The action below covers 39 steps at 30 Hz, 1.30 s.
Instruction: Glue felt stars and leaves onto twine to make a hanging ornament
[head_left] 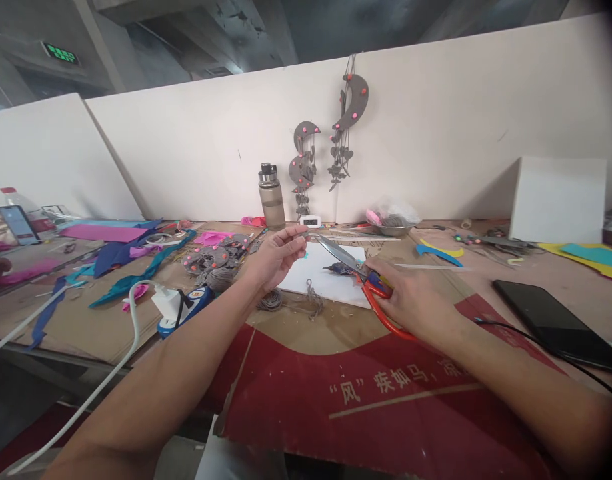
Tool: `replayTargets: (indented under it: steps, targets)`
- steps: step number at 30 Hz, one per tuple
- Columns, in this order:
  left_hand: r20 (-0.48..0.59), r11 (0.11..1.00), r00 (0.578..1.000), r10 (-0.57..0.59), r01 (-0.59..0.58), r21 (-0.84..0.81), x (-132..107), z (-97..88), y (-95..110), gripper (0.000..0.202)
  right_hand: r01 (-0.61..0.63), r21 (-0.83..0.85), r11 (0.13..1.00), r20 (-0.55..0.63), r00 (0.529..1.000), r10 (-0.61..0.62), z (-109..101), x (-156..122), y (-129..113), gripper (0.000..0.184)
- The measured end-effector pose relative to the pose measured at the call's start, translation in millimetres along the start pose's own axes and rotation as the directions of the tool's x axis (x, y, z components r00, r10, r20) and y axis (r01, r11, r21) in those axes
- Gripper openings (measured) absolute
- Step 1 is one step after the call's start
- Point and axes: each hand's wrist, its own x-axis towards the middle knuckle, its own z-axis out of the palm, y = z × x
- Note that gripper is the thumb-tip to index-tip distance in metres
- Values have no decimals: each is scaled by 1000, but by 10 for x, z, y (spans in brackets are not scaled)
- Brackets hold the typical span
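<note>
My right hand [411,293] is wrapped round a pair of scissors [381,310] with red handles. Their long metal blades point up and left, the tips close to my left fingertips. My left hand [281,257] is raised over the table with thumb and forefinger pinched together; what they hold is too small to make out. Beneath the blades, a dark, pointed tool [339,268] lies over a white sheet [321,283], partly hidden by my right hand. A small tangle of grey cord [313,300] and a coiled bundle of grey cord [270,300] lie below my left hand.
Grey crescent hangings [356,100] with pink dots hang on the white partition. A water bottle [271,200] and a small white digital clock [311,221] stand before it. A power strip [186,310] sits left, a black phone [556,320] right. Red-printed cardboard [386,407] covers the front.
</note>
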Motion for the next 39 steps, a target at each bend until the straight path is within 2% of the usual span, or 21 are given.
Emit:
replayTargets:
  steps: [4, 8, 14, 25, 39]
  targets:
    - [16, 997, 999, -35, 34, 70, -29, 15, -21, 28, 16, -114, 993, -26, 999, -19, -18, 5, -10, 41]
    - [-41, 990, 998, -45, 50, 132, -36, 5, -58, 34, 39, -168, 985, 3, 999, -39, 3, -4, -40, 41]
    - [-46, 971, 999, 12, 0, 237, -19, -8, -81, 36, 43, -164, 986, 53, 998, -35, 17, -10, -44, 43]
    - [-25, 946, 999, 27, -17, 323, -27, -11, -79, 32, 31, -168, 985, 56, 998, -22, -16, -6, -68, 42]
    - [2, 939, 1000, 29, -28, 344, -31, -5, -79, 32, 54, -184, 981, 87, 995, -39, -31, -9, -60, 39]
